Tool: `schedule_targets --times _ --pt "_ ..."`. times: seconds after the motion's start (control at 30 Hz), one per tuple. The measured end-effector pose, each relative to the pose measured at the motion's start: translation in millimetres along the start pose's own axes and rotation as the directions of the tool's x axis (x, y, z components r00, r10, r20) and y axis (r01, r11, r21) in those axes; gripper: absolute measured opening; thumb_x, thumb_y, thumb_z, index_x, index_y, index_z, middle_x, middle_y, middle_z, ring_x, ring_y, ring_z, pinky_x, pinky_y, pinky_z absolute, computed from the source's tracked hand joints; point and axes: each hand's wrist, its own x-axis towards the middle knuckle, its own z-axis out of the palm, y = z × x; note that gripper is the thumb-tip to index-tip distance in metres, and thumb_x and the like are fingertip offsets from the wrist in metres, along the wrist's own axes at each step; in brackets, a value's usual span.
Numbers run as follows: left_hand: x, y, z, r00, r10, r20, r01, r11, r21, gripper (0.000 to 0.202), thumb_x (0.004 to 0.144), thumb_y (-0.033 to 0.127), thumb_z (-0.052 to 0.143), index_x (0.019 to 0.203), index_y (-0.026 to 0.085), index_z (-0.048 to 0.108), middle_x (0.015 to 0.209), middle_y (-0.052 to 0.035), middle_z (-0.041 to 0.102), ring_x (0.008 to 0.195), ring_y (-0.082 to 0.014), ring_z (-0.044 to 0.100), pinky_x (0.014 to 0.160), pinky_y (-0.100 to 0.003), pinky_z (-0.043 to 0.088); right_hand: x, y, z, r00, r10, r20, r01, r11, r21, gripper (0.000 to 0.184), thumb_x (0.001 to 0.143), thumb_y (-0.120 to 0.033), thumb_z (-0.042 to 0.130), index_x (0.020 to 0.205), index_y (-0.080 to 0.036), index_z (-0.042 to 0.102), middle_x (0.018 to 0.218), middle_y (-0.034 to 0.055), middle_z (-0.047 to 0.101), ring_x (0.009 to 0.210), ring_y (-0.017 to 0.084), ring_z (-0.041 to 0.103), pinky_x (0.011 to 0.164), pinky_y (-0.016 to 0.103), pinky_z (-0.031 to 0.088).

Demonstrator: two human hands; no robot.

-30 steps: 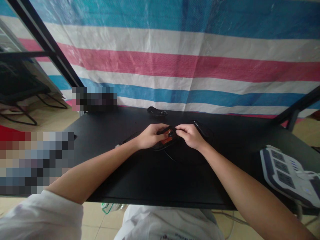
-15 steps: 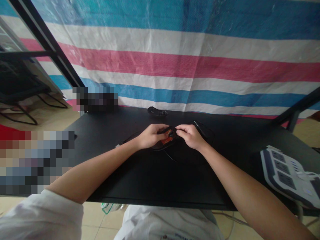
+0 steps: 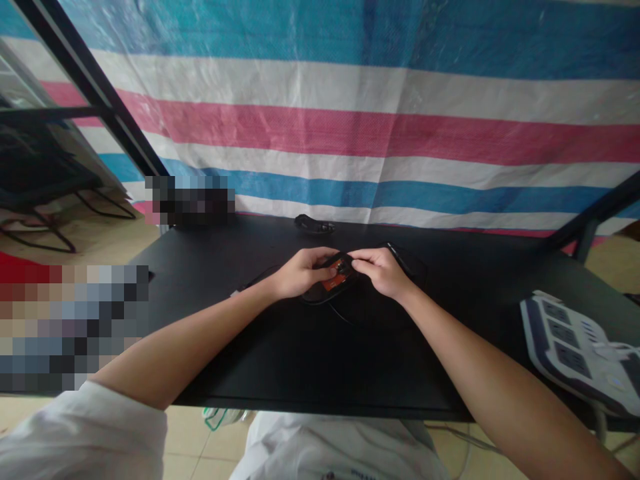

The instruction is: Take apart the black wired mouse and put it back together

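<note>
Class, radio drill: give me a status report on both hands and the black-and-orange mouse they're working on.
Left hand gripping black-and-orange wired mouse. Right hand pinching its right end. Thin black cable trailing across black desk.

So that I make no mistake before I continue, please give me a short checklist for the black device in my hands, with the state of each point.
Left hand holds the black device: ok.
Right hand is at its orange part: ok.
Thin black cable is joined to the device: cannot tell.
Power strip is apart from the hands: ok.
Second black object, at the far edge of the black desk, is apart from the hands: ok.
</note>
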Motion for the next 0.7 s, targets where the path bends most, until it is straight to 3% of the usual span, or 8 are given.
schedule_targets --times 0.33,0.43,0.53,0.6,0.7 --pt "-3 2 0.0 1.0 0.007 0.012 -0.006 1.0 -0.025 0.044 0.072 0.03 0.075 0.11 0.01 0.065 0.094 -0.0085 0.074 0.082 -0.0206 0.069 0.075 -0.032 0.055 1 0 -3 0.996 0.086 0.037 -0.089 0.993 0.076 0.026 0.072 -0.031 0.057 0.082 -0.018 0.078 0.08 0.0039 0.075 0.084 0.023 0.067 0.081 0.036 0.05" --pt "-1 1 -0.6 1.0 0.002 -0.026 -0.003 0.999 -0.033 0.046 0.07 0.029 0.076 0.111 0.011 0.064 0.093 -0.0076 0.073 0.081 -0.0192 0.069 0.074 -0.031 0.055 0 3 0 0.996 -0.015 -0.084 0.004 0.992 -0.128 0.028 0.076 -0.03 0.056 0.091 -0.017 0.076 0.093 0.0083 0.075 0.093 0.025 0.066 0.088 0.04 0.049" --pt "4 -3 -1.9 0.993 -0.026 -0.118 0.016 0.997 -0.082 0.049 0.068 0.028 0.076 0.111 0.012 0.062 0.089 -0.0058 0.073 0.077 -0.018 0.068 0.072 -0.03 0.054 -2 5 1 0.938 -0.243 -0.247 0.095 0.865 -0.492 0.032 0.078 -0.031 0.059 0.105 -0.018 0.072 0.106 0.0115 0.072 0.11 0.029 0.059 0.099 0.046 0.04" --pt "6 -5 -2.5 0.981 -0.068 -0.18 0.045 0.991 -0.128 0.052 0.066 0.026 0.076 0.114 0.013 0.06 0.085 -0.0039 0.072 0.073 -0.0175 0.067 0.071 -0.03 0.054 -3 7 1 0.902 -0.336 -0.271 0.098 0.77 -0.631 0.032 0.081 -0.034 0.059 0.107 -0.018 0.07 0.101 0.0109 0.072 0.106 0.029 0.059 0.096 0.045 0.039" --pt "8 -6 -1.8 0.96 -0.135 -0.246 0.075 0.968 -0.239 0.058 0.063 0.021 0.074 0.118 0.015 0.058 0.082 -0.0021 0.071 0.072 -0.0176 0.068 0.07 -0.03 0.054 -4 7 0 0.894 -0.365 -0.262 0.099 0.728 -0.678 0.034 0.087 -0.038 0.053 0.109 -0.017 0.068 0.077 0.0062 0.069 0.084 0.024 0.061 0.086 0.04 0.042"
